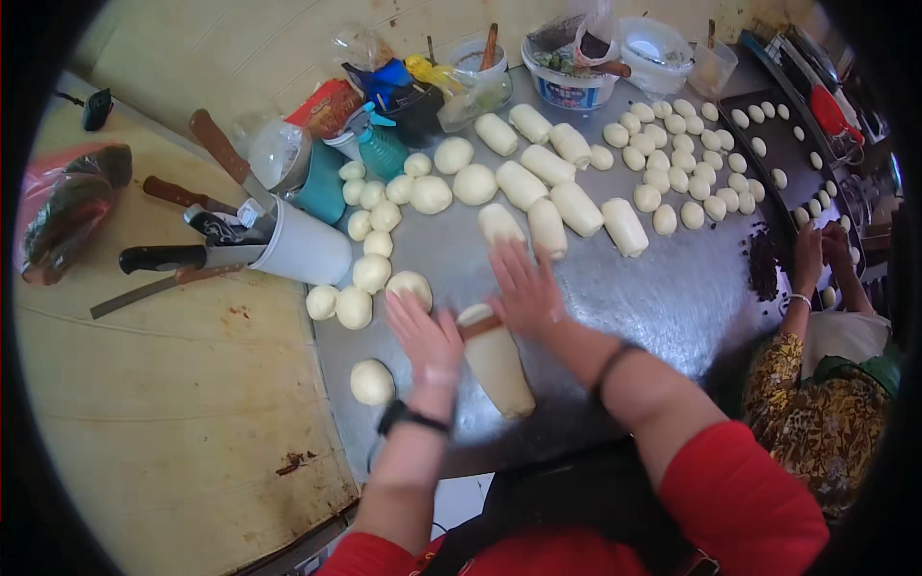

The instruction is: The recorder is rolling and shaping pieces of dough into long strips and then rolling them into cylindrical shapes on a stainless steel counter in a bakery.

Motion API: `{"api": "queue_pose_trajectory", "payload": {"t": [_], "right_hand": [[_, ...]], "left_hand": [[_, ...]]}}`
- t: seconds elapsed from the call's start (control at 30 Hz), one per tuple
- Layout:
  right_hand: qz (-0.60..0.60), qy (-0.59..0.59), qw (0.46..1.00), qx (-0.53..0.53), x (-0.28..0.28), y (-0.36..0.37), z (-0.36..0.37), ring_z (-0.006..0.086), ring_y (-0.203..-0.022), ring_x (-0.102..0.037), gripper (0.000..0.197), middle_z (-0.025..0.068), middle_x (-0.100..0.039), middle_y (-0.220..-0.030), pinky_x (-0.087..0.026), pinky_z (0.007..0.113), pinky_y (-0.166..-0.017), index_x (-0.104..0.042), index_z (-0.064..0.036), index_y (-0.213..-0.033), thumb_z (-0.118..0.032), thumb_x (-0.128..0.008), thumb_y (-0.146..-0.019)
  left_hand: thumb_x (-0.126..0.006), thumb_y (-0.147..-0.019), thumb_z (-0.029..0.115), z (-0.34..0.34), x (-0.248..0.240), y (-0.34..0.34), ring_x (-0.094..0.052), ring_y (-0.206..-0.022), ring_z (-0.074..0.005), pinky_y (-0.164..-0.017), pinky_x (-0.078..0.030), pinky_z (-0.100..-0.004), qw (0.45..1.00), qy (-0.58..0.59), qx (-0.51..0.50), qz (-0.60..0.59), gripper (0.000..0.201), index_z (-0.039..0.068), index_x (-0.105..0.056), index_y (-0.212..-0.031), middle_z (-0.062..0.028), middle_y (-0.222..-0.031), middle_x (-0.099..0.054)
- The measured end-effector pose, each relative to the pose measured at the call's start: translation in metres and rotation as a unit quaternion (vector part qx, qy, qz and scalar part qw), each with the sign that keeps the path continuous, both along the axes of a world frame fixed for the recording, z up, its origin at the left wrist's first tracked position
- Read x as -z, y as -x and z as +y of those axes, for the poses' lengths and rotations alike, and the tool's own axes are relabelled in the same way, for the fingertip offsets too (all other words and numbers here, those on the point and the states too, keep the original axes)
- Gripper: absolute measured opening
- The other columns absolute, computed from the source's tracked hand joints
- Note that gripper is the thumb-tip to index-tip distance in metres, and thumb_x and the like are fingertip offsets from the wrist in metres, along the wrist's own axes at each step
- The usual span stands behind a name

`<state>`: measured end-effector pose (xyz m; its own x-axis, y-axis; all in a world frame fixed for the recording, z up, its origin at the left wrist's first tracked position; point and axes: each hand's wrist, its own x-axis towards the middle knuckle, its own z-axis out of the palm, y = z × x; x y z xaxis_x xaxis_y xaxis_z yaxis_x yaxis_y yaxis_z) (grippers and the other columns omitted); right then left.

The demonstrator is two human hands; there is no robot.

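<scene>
My left hand [423,336] and my right hand [526,293] are staying clear of each other, palms down, with the fingers lying straight rather than curling round anything. Between them a brown rolling pin [483,327] is showing, its ends disappearing at my palms, so I cannot tell how firmly I am pressing on it. The pin is lying across the far part of a long flattened dough piece [499,372], which is stretching toward me on the metal table [624,307].

My left fingers are reaching over a dough ball [410,285], and another, the lone ball [372,382], is sitting nearer me on the left. My right fingertips are overlapping the near end of a pale dough roll [499,222]; more rolls [578,209] are lying beyond and to the right. Farther right, many small dough balls [657,180] are crowding together, with a dark crumbly heap [762,264] resting on their near side.

On the far left, a white bucket [303,245] is leaning with knives in it, and a teal spray bottle [382,152] is standing beyond. At the right, a co-worker's hands [809,257] are working beside a dark tray [788,154] holding small balls.
</scene>
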<state>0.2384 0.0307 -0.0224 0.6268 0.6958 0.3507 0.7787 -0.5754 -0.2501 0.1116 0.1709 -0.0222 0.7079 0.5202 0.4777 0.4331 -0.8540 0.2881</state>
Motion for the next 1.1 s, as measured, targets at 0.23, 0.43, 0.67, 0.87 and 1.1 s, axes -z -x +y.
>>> {"api": "queue_pose_trajectory", "payload": {"t": [0.23, 0.43, 0.67, 0.87, 1.1], "right_hand": [[0.33, 0.261, 0.906, -0.038, -0.073, 0.053, -0.071, 0.0299, -0.122, -0.051, 0.043, 0.0124, -0.059, -0.124, -0.031, 0.05, -0.107, -0.064, -0.0079, -0.121, -0.036, -0.055, -0.088], [0.057, 0.016, 0.998, 0.037, -0.002, 0.065, -0.078, 0.0293, -0.136, -0.037, 0.057, 0.012, -0.044, -0.144, -0.027, 0.055, -0.11, -0.051, -0.0084, -0.137, -0.041, -0.054, -0.09], [0.146, 0.07, 0.986, -0.039, -0.007, 0.153, -0.177, 0.0289, -0.129, -0.043, 0.053, 0.0075, -0.051, -0.137, -0.03, 0.056, -0.108, -0.056, -0.0098, -0.13, -0.037, -0.065, -0.085], [0.182, -0.006, 0.978, -0.103, -0.002, 0.163, -0.239, 0.0254, -0.096, -0.06, 0.036, 0.0019, -0.063, -0.096, -0.045, 0.046, -0.085, -0.061, -0.0121, -0.106, -0.027, -0.074, -0.076], [0.165, -0.084, 0.972, 0.145, -0.02, 0.111, -0.218, 0.0352, -0.095, -0.058, 0.026, 0.013, -0.061, -0.1, -0.048, 0.046, -0.079, -0.061, -0.0064, -0.094, -0.024, -0.072, -0.08]], "left_hand": [[-0.046, -0.095, 0.03, -0.04, -0.034, 0.07, -0.058, -0.111, -0.0294, -0.102, -0.037, -0.0522, 0.852, 0.306, -0.024, 0.424, 0.036, 0.007, -0.064, -0.117, -0.0134, -0.108, -0.066], [-0.056, -0.09, 0.04, -0.05, 0.002, 0.073, -0.044, -0.126, -0.0414, -0.106, -0.034, -0.0525, 0.983, 0.12, 0.049, 0.126, 0.06, -0.001, -0.048, -0.133, -0.0241, -0.133, -0.05], [-0.068, -0.082, 0.036, -0.135, -0.01, 0.166, -0.028, -0.139, -0.0466, -0.112, -0.024, -0.0587, 0.957, 0.13, 0.106, 0.236, 0.087, -0.008, -0.026, -0.145, -0.0326, -0.151, -0.024], [-0.06, -0.089, 0.015, -0.133, -0.04, 0.207, -0.032, -0.136, -0.0477, -0.113, -0.029, -0.0467, 0.906, 0.259, 0.265, 0.203, 0.057, -0.006, -0.04, -0.138, -0.0334, -0.149, -0.026], [-0.065, -0.088, 0.025, -0.042, 0.0, 0.062, -0.04, -0.129, -0.0427, -0.11, -0.033, -0.0452, 0.958, 0.253, 0.082, 0.11, 0.054, -0.003, -0.048, -0.132, -0.0272, -0.138, -0.043]]}}
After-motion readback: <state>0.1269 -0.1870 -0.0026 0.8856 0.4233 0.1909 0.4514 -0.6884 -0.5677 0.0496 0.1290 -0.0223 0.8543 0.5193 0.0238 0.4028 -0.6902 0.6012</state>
